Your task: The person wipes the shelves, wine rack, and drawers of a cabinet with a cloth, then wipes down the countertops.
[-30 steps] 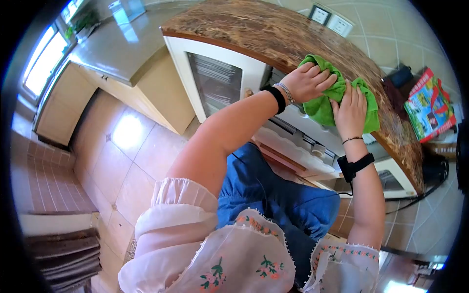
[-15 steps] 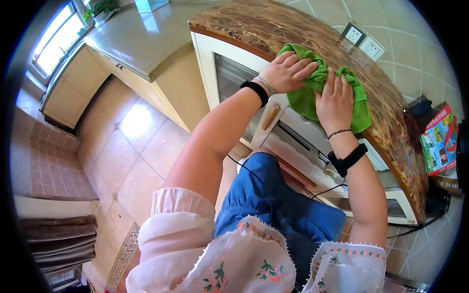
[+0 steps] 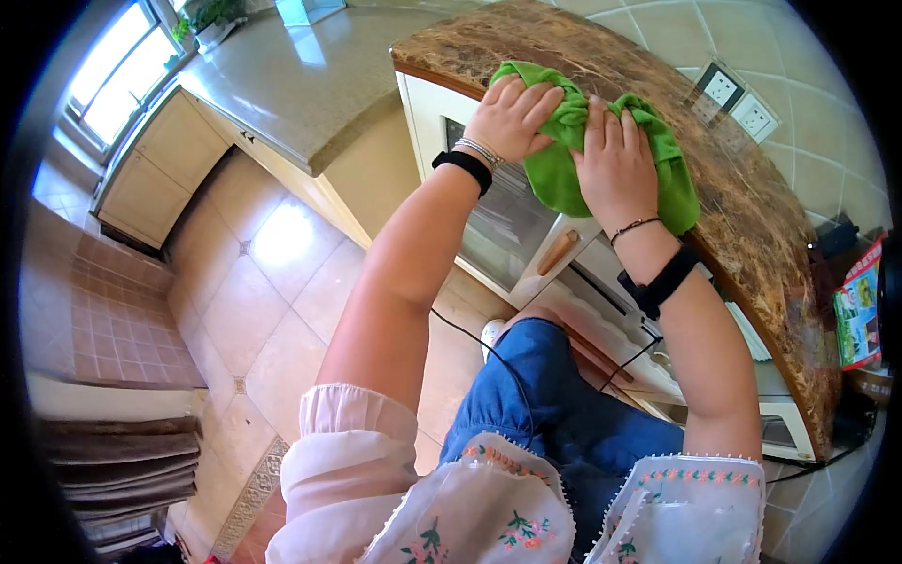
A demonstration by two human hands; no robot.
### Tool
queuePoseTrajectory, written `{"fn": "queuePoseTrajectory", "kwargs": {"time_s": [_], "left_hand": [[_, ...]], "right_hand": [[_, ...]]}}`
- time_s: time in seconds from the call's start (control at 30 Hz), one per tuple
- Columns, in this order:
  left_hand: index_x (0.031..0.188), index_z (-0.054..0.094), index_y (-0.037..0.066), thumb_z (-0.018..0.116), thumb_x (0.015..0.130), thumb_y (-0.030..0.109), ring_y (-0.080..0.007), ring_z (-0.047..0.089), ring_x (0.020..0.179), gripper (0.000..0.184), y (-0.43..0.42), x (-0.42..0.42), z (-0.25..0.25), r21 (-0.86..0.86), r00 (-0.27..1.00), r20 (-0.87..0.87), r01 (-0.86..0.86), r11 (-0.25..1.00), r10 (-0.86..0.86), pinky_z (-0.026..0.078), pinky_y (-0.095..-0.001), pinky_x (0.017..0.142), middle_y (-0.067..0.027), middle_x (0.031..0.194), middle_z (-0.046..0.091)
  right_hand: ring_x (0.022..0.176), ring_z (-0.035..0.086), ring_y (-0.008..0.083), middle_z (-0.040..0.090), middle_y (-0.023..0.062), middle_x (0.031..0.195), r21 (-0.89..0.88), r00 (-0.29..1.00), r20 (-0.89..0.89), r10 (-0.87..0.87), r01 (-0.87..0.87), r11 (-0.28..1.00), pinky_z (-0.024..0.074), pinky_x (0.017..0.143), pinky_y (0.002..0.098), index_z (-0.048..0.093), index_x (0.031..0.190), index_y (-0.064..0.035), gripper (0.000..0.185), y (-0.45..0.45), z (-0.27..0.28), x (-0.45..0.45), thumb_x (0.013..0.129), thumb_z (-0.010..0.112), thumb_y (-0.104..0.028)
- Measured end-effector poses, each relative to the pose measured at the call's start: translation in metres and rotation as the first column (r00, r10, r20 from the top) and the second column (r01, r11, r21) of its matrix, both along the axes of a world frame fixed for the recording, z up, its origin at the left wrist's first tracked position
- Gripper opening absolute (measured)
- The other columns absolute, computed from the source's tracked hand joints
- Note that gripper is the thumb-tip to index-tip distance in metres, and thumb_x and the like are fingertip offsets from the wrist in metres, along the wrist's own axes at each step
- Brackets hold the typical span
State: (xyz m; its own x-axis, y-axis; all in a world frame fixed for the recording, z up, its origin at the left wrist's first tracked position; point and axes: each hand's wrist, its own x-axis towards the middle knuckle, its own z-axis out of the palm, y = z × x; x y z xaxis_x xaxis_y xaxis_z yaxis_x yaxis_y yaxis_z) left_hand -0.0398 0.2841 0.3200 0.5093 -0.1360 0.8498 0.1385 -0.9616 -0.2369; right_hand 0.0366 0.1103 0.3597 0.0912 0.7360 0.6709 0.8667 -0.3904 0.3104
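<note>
A bunched green cloth (image 3: 554, 180) lies on the brown marbled countertop (image 3: 742, 179), part of it hanging over the front edge. My left hand (image 3: 512, 117) presses on the cloth's left end, with its fingers bent over the folds. Beside it, my right hand (image 3: 617, 169) grips the middle of the cloth, fingers pointing toward the wall. The palms and the fabric beneath them are hidden. Below the cloth is a white cabinet front with a wooden handle (image 3: 559, 252).
Wall sockets (image 3: 736, 101) sit on the tiles behind the counter. At the right end stands a colourful printed box (image 3: 857, 305) near dark items. A grey counter (image 3: 282, 89) adjoins on the left, above the tiled floor (image 3: 272, 310). A black cable (image 3: 484, 340) crosses my lap.
Both hands and the green cloth have slid left along the countertop, toward its left end. The whole view has shifted slightly, showing more of the cabinet's handle and glass door.
</note>
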Motion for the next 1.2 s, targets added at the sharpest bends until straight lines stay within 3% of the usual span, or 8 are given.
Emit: {"fn": "queuePoseTrajectory", "kwargs": {"time_s": [0.6, 0.67, 0.73, 0.77, 0.87, 0.9, 1.0, 1.2], "left_hand": [[0.117, 0.045, 0.007, 0.052, 0.073, 0.043, -0.0335, 0.042, 0.109, 0.058, 0.13, -0.027, -0.021, -0.09, 0.946, 0.178, -0.26, 0.961, 0.273, 0.027, -0.0478, 0.1, -0.0137, 0.115, 0.049], [0.118, 0.043, 0.007, 0.046, 0.077, 0.046, -0.0352, 0.041, 0.11, 0.058, 0.145, -0.034, -0.025, -0.109, 0.949, 0.2, -0.227, 0.968, 0.245, 0.026, -0.0489, 0.1, -0.0147, 0.117, 0.047], [0.12, 0.04, 0.007, 0.046, 0.078, 0.045, -0.0367, 0.04, 0.111, 0.057, 0.157, -0.041, -0.022, -0.116, 0.949, 0.212, -0.211, 0.971, 0.232, 0.026, -0.0495, 0.101, -0.0144, 0.118, 0.045], [0.122, 0.037, 0.006, 0.047, 0.079, 0.042, -0.038, 0.038, 0.113, 0.057, 0.154, -0.046, -0.022, -0.161, 0.952, 0.183, -0.216, 0.963, 0.244, 0.027, -0.0498, 0.101, -0.0148, 0.121, 0.043], [0.122, 0.035, 0.005, 0.048, 0.079, 0.037, -0.0395, 0.035, 0.115, 0.056, 0.153, -0.045, -0.025, -0.261, 0.964, 0.18, -0.143, 0.955, 0.194, 0.029, -0.0488, 0.1, -0.0149, 0.122, 0.041], [0.126, 0.03, 0.004, 0.049, 0.079, 0.031, -0.0423, 0.032, 0.118, 0.057, 0.154, -0.045, -0.023, -0.28, 0.973, 0.138, -0.139, 0.95, 0.183, 0.03, -0.0488, 0.1, -0.018, 0.127, 0.037], [0.128, 0.027, 0.002, 0.049, 0.079, 0.026, -0.0444, 0.03, 0.119, 0.059, 0.145, -0.043, -0.026, -0.37, 0.971, 0.138, -0.131, 0.92, 0.194, 0.028, -0.0493, 0.101, -0.0223, 0.13, 0.032], [0.138, 0.006, -0.003, 0.042, 0.085, 0.019, -0.0417, 0.008, 0.133, 0.068, 0.108, -0.031, -0.038, -0.656, 0.964, 0.184, -0.024, 0.754, 0.19, 0.011, -0.0439, 0.109, -0.0266, 0.144, 0.004]], "right_hand": [[0.109, 0.046, 0.0354, 0.055, 0.018, 0.108, 0.085, 0.996, 0.009, 0.084, -0.085, 0.993, 0.0399, 0.089, 0.0507, 0.04, 0.124, 0.0028, 0.047, 0.145, -0.008, -0.03, 0.083, 0.043, -0.019], [0.107, 0.048, 0.0302, 0.055, 0.0129, 0.105, 0.056, 0.999, 0.03, 0.016, -0.017, 0.998, 0.0425, 0.088, 0.0435, 0.037, 0.126, 0.0004, 0.056, 0.158, -0.006, -0.04, 0.081, 0.056, -0.028], [0.107, 0.048, 0.0303, 0.055, 0.0136, 0.107, -0.029, 0.996, 0.032, 0.08, -0.079, 0.996, 0.0419, 0.089, 0.043, 0.036, 0.128, 0.0008, 0.052, 0.166, 0.001, -0.045, 0.085, 0.05, -0.025], [0.11, 0.049, 0.0327, 0.052, 0.0228, 0.117, -0.096, 0.992, -0.107, 0.068, -0.078, 0.992, 0.0416, 0.089, 0.0405, 0.038, 0.125, 0.0065, 0.05, 0.172, 0.012, -0.047, 0.083, 0.04, -0.02], [0.107, 0.051, 0.0303, 0.054, 0.0217, 0.113, 0.013, 0.992, -0.021, 0.121, -0.121, 0.993, 0.0438, 0.085, 0.0382, 0.04, 0.122, 0.0081, 0.047, 0.184, 0.004, -0.042, 0.081, 0.039, -0.015], [0.114, 0.046, 0.0336, 0.05, 0.0239, 0.121, -0.074, 0.994, -0.068, 0.08, -0.085, 0.994, 0.0387, 0.093, 0.0417, 0.037, 0.128, 0.0038, 0.052, 0.187, 0.004, -0.04, 0.086, 0.038, -0.026], [0.113, 0.045, 0.0319, 0.051, 0.016, 0.116, -0.076, 0.994, -0.014, 0.106, -0.107, 0.991, 0.0393, 0.093, 0.0424, 0.032, 0.131, -0.0003, 0.05, 0.176, 0.004, -0.04, 0.087, 0.044, -0.021], [0.123, 0.036, 0.0346, 0.039, 0.0179, 0.133, -0.104, 0.989, -0.113, 0.099, -0.111, 0.988, 0.0337, 0.099, 0.0423, 0.024, 0.137, -0.0051, 0.054, 0.163, 0.003, -0.043, 0.088, 0.042, -0.019]]}}
